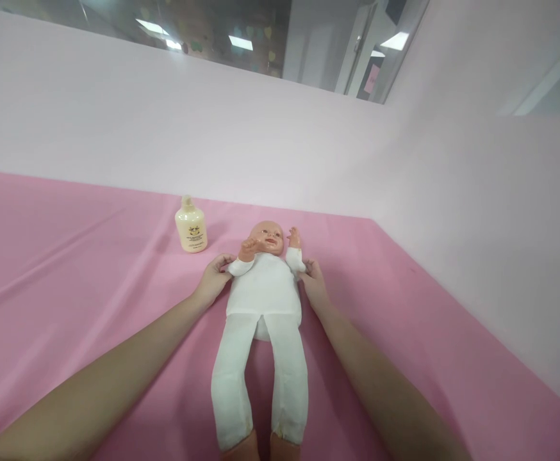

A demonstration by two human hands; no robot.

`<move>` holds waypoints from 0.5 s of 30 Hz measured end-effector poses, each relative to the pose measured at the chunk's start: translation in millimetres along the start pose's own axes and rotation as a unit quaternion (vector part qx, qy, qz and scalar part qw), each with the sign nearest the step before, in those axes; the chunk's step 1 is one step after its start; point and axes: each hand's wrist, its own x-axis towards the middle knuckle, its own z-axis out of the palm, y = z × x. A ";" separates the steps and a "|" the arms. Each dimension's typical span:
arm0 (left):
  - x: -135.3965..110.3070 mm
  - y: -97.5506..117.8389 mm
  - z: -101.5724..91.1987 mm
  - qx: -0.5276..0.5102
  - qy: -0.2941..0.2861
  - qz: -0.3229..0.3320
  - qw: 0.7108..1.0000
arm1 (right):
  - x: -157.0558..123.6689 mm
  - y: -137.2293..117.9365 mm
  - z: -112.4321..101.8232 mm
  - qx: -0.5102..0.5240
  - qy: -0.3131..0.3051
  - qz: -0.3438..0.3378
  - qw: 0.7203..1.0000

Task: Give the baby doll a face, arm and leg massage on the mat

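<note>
A baby doll [263,291] with a white cloth body and bare, skin-like head, hands and feet lies on its back on the pink sheet, feet toward me. Its two forearms are bent up beside the head. My left hand [215,276] is closed on the doll's arm at the elbow, on the left side of the picture. On the other side, my right hand [314,282] grips the opposite elbow between thumb and fingers. Parts of my fingertips are hidden behind the doll's arms.
A cream pump bottle [192,227] with dark print stands upright left of the doll's head. The pink sheet [131,256] has creases on the left. White walls [213,128] border it at the back and right, with a window [241,38] above.
</note>
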 end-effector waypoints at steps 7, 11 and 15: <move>-0.6 0.5 0.1 -0.010 -0.006 0.000 1.000 | 1.6 2.0 0.2 0.022 -0.007 -0.003 1.000; -0.4 -0.5 -0.1 -0.018 -0.013 -0.001 1.000 | 2.8 4.4 -0.4 0.033 -0.008 -0.011 0.999; 0.3 -1.4 -0.8 -0.013 -0.008 -0.003 1.000 | 3.2 6.0 -1.1 0.035 -0.006 -0.018 0.999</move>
